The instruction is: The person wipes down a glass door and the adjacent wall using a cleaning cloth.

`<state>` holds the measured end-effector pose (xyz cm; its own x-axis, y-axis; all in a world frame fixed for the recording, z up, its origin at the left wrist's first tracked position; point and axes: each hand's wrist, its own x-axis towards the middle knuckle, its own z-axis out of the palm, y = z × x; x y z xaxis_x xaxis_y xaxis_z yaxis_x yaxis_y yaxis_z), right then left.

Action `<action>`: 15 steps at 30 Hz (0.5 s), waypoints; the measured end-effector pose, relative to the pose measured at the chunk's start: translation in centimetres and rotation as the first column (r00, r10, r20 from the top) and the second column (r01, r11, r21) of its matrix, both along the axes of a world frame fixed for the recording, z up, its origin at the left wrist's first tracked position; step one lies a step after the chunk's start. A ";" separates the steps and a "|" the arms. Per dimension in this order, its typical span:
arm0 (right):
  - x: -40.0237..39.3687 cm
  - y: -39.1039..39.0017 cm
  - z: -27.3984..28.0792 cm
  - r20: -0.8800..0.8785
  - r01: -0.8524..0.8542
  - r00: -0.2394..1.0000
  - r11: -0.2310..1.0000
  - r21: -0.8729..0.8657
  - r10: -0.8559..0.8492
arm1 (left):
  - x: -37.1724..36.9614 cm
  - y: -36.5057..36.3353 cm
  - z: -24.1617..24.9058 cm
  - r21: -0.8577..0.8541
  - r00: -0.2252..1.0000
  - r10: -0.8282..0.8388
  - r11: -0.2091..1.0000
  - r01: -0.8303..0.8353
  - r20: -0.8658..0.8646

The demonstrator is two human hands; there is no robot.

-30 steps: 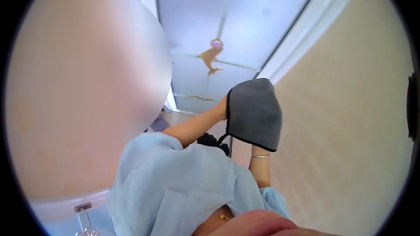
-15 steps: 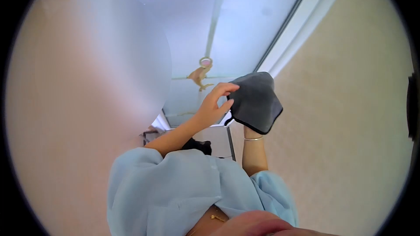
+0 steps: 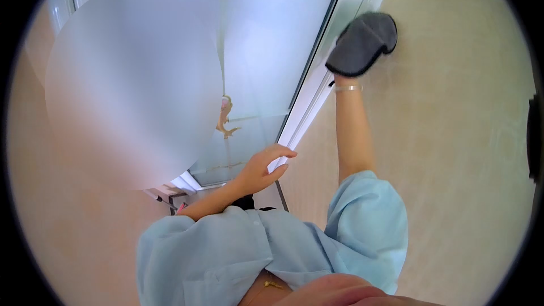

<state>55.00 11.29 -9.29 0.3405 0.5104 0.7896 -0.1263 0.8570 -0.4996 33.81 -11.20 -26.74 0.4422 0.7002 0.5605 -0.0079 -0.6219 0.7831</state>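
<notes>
At the end of my raised right arm is a dark grey cloth (image 3: 362,45) with black edging, up against the white door frame and the beige wall. It covers my right hand, so the fingers are hidden; only the wrist with a silver bangle (image 3: 348,87) shows below it. My left hand (image 3: 266,167) hovers in front of my chest, fingers curved and thumb apart, with nothing in it. Beyond that hand stands a frosted glass panel (image 3: 266,51) with gold ornaments.
A white frame (image 3: 309,99) with a dark seal borders the glass on the right. Beige wall (image 3: 453,113) spreads beyond it. A large blurred pale disc (image 3: 136,90) fills much of the left side. Something black (image 3: 243,202) shows below my left forearm.
My right arm has stretched up and to the right with the grey cloth, away from my left hand. The left hand sits lower, and the view of the glass has shifted.
</notes>
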 end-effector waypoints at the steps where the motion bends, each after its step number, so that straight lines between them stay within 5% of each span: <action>1: 0.3 2.1 1.7 -0.086 -0.142 0.986 0.990 -0.001 0.141 | 0.4 0.3 -0.2 -0.035 1.000 -0.014 0.999 0.014 0.000; 4: 0.3 8.4 5.3 -0.265 -0.444 0.862 0.896 0.013 0.431 | 1.7 1.6 -1.2 -0.128 0.999 -0.037 0.991 0.041 0.033; 7: -0.3 12.7 5.8 -0.338 -0.574 0.766 0.819 0.024 0.547 | 2.7 2.9 -1.0 -0.154 0.995 -0.016 0.988 0.031 0.101; 11: 0.1 16.7 5.5 -0.124 -0.666 0.716 0.725 0.178 0.687 | 4.0 6.5 3.0 0.039 0.997 0.025 0.999 -0.028 0.067; 13: 0.7 17.7 6.6 0.066 -0.609 0.787 0.755 0.243 0.613 | 5.3 7.7 9.1 0.250 0.998 0.058 0.967 -0.054 -0.007; 15: 1.3 17.3 8.8 0.204 -0.233 0.962 0.938 0.258 0.183 | 7.5 9.7 13.9 0.544 0.995 0.081 0.838 -0.034 -0.063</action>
